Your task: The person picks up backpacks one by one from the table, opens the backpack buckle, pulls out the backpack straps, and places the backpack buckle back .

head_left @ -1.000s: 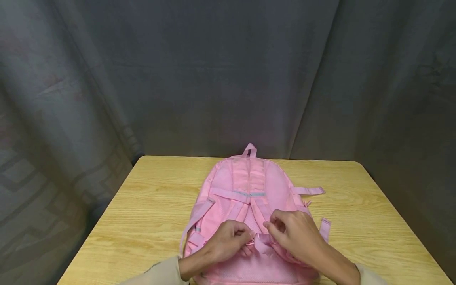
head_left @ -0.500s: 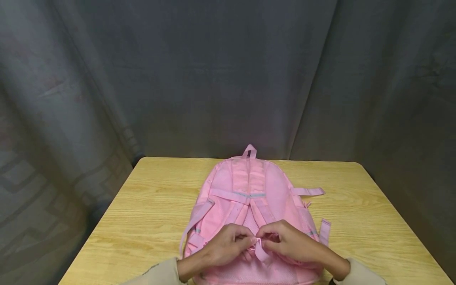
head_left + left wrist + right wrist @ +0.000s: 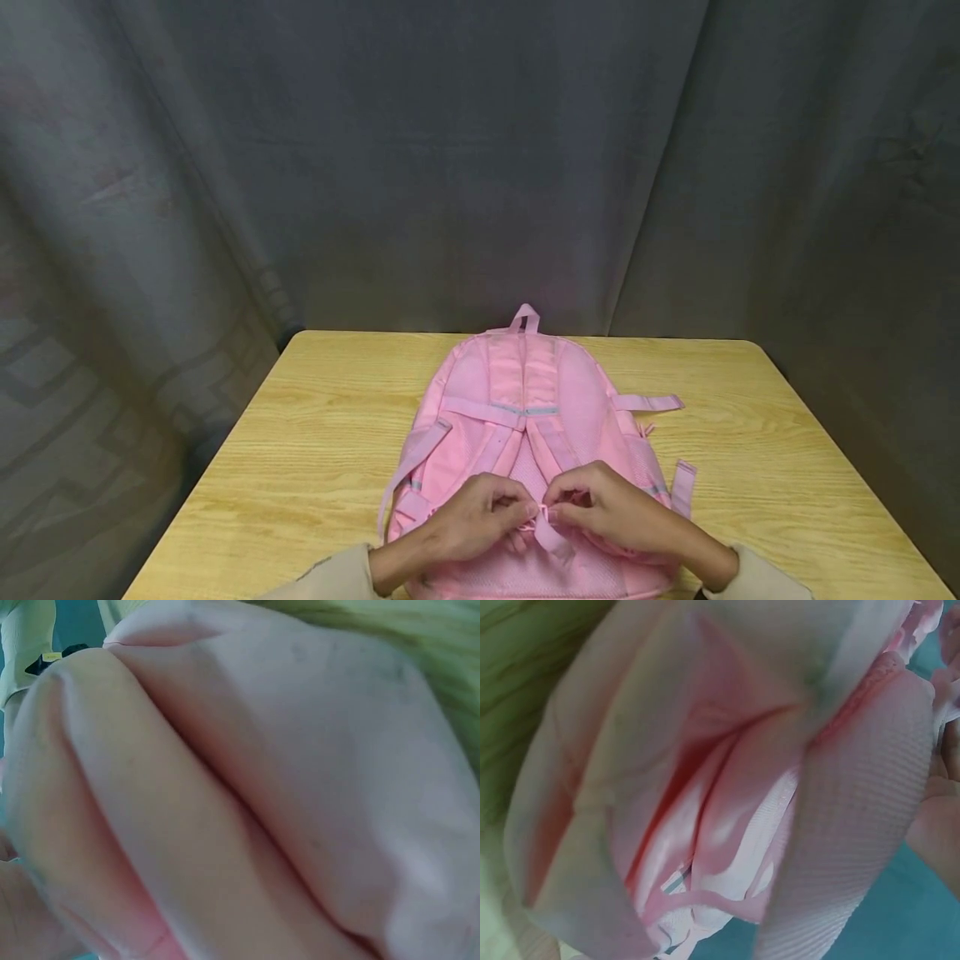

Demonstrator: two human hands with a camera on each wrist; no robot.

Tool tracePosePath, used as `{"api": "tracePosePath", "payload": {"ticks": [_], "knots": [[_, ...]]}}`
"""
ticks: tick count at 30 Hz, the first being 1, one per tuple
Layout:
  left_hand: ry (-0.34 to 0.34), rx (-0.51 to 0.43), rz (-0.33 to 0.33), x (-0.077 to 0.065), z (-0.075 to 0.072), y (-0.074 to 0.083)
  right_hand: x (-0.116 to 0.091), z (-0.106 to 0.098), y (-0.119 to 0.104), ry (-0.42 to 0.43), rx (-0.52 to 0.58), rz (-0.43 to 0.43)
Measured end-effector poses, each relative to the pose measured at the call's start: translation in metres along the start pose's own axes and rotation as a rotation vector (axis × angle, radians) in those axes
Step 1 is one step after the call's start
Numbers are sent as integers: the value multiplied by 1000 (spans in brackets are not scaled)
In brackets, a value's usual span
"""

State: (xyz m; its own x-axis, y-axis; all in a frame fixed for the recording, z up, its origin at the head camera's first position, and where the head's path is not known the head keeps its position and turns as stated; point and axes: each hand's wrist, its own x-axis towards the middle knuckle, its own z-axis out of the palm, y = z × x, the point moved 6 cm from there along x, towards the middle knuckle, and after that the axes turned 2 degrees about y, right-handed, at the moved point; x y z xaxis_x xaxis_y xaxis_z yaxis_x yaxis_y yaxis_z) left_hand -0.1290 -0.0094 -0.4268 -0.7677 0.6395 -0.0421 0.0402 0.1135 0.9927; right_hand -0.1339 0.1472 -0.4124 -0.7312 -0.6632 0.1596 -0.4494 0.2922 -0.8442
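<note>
A pink backpack (image 3: 577, 379) lies on the table with its back panel and shoulder straps facing up. Over its lower part, my left hand (image 3: 487, 515) pinches a small pink strap buckle (image 3: 543, 510) between thumb and forefinger. My right hand (image 3: 607, 508) meets it from the other side, thumb and forefinger pinching the strap at the buckle. A loose webbing strap end (image 3: 553, 542) hangs down between the hands. Pink fabric of the bag fills most of the left wrist view, and folds with a ribbed strap (image 3: 847, 802) fill the right one.
The wooden table (image 3: 315, 442) extends to both sides of the bag. Loose webbing straps stick out at the right (image 3: 648, 402) and lie along the left side (image 3: 423, 450). A dark grey curtain (image 3: 465, 167) hangs behind the table.
My right hand has come down and left to the buckle beside my left hand. The strap end now hangs down between the hands. The left hand has barely moved.
</note>
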Motion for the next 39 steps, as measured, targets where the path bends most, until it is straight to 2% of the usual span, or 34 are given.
{"api": "tracePosePath", "payload": {"ticks": [3, 12, 24, 29, 39], "knots": [[-5, -5, 7, 0, -1, 0, 0, 0, -1, 13, 3, -23], [-14, 14, 21, -3, -3, 1, -3, -1, 1, 9, 8, -8], [57, 62, 29, -7, -8, 3, -7, -5, 3, 12, 30, 40], [55, 31, 25, -8, -10, 6, -9, -9, 6, 37, -9, 47], [71, -17, 23, -7, -14, 9, -9, -14, 7, 34, 3, 58]]}}
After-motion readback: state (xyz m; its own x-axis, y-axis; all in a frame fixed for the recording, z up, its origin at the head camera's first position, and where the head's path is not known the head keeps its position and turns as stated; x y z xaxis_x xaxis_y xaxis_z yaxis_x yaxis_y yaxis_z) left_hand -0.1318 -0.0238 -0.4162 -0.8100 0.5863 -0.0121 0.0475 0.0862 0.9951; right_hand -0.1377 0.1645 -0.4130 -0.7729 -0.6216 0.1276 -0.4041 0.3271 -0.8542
